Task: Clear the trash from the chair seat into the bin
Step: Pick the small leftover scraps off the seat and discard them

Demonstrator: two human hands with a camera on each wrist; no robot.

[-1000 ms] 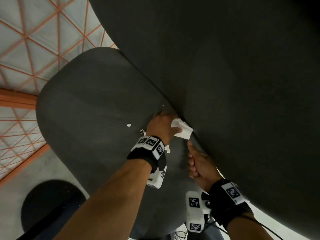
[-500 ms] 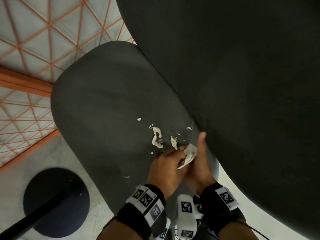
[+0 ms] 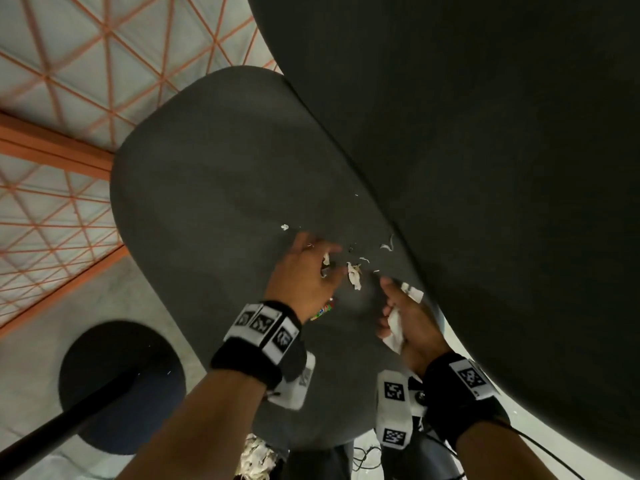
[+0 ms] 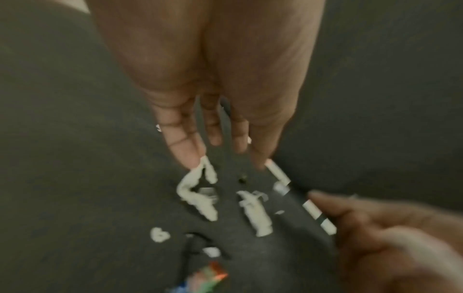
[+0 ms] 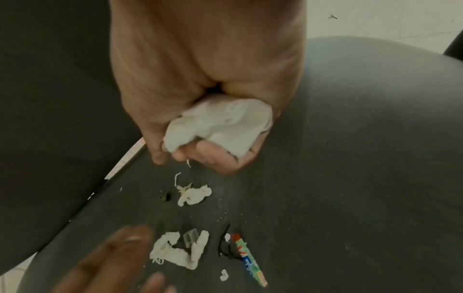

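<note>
On the dark grey chair seat (image 3: 207, 202) lie several white paper scraps (image 3: 354, 278) (image 4: 195, 190) (image 5: 192, 195) and a colourful wrapper (image 3: 322, 311) (image 5: 249, 259). My left hand (image 3: 322, 258) (image 4: 220, 154) hovers over them with straight, spread fingers, one fingertip touching a twisted scrap. My right hand (image 3: 391, 306) (image 5: 200, 154) sits by the backrest and grips a crumpled white tissue (image 3: 394, 329) (image 5: 220, 123). A white strip (image 4: 318, 216) with a dark band sticks out of that hand.
The big dark backrest (image 3: 485, 168) rises close on the right. A round black base with a pole (image 3: 121, 386) stands on the floor to the left. Crumpled paper (image 3: 258, 459) shows below the seat's near edge. An orange-lined floor pattern (image 3: 52, 202) lies beyond.
Half a second ago both hands met around the tissue at the seat's near side. The left hand has since let go and moved out over the scraps with spread fingers; the right hand keeps the tissue.
</note>
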